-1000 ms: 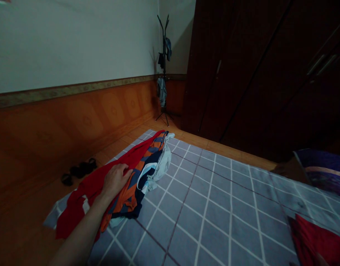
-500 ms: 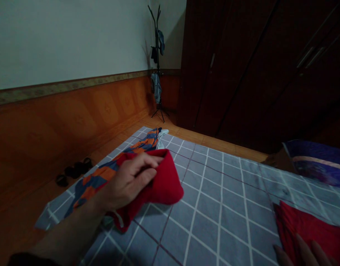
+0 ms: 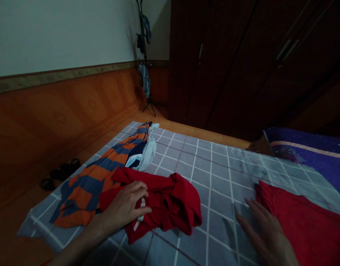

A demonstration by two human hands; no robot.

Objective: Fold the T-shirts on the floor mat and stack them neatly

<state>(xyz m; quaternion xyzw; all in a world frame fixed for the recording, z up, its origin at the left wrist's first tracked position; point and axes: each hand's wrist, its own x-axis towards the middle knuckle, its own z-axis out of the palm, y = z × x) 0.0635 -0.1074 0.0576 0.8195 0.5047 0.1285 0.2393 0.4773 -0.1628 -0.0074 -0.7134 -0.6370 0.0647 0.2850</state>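
- The left hand [image 3: 125, 208] is on the red garment [image 3: 166, 208], fingers pressed together and curled over a fold, right beside a white strip [image 3: 140, 215] on the cloth; in this dim light it's hard to call whether they're actually pinching or just pressing down.
- The right hand [image 3: 265, 231] is wide open, fingers spread and flat on the grey checked mat [image 3: 220, 173], with its fingertips [image 3: 249, 202] just beside the second red cloth [image 3: 300, 221].
- That red garment sits in a crumpled heap in the middle of the mat, lapping over the lower edge of the orange-and-navy striped garment [image 3: 84, 192].
- The striped piece runs diagonally up the mat's left side, and a pale blue garment [image 3: 148, 153] lies bunched against its far end.
- The second red cloth lies flat at the right, near the mat's edge, with purple bedding [image 3: 305, 144] beyond it.
- Off the mat to the left, a pair of dark sandals [image 3: 61, 171] sits on the wooden floor [image 3: 170, 127], by the orange wood-panelled wall [image 3: 61, 103].
- In the far corner stands a black coat stand [image 3: 144, 48], with a blue garment [image 3: 144, 79] hanging from it.
- A tall dark wardrobe [image 3: 222, 62] fills the right side, its doors shut.
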